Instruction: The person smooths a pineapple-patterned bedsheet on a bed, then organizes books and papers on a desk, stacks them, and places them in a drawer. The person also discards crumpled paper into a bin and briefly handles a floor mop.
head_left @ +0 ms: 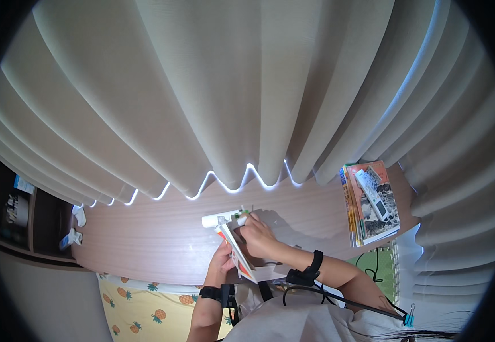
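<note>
My left hand (223, 257) is closed on the lower edge of a flat white-and-orange thing (237, 253), a booklet or thin box; which one I cannot tell. It is held tilted above the desk. My right hand (259, 235) reaches across from the right with its fingers curled together beside the upper end of that flat thing. What is in those fingers is hidden. Just beyond the fingertips is a white tube-shaped thing (212, 220), with a small green-and-white piece (240, 214) at its right end.
The wooden desk (145, 233) runs up to long pale curtains (230, 85). At the right lies a stack of magazines (381, 222) with a white remote control (371, 194) on top. A dark shelf (42, 222) and small white items (75, 237) stand at the left. Pineapple-print cloth (159, 315) hangs in front.
</note>
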### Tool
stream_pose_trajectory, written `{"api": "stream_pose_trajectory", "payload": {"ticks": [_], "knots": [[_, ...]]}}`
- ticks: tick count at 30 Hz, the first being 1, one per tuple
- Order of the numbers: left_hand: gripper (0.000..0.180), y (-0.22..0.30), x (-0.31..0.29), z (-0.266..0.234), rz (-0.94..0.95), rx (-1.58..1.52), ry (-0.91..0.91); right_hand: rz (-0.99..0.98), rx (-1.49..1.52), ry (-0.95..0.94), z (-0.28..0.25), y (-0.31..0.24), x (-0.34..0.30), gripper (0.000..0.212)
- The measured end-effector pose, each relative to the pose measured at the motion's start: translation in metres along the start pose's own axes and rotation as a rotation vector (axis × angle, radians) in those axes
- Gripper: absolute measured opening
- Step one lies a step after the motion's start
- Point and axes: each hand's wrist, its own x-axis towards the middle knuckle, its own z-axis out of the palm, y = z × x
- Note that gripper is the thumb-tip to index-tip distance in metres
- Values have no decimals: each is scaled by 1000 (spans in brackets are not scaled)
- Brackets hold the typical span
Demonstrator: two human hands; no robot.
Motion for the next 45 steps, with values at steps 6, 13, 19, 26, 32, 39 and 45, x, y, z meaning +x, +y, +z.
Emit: {"api": "stream_pose_trajectory", "payload": {"ticks": [6,13,19,26,32,39,45], "knots": [[58,1,2,16,20,-33,-13,-120,183,312,0,7,3,25],[61,8,2,-3,56,116,-30,170,955,425,-64,60,6,21],[60,26,-12,23,200,157,-7,345,5,514,-107,171,-50,25],[55,34,-28,15,262,154,131,280,-464,436,-34,192,-78,44],[57,36,-39,17,221,97,140,261,-341,484,-42,228,2,39],[57,35,-42,22,192,122,130,192,-348,211,-13,201,52,33],[59,32,-39,20,174,142,105,-157,-220,128,19,143,-20,34]]}}
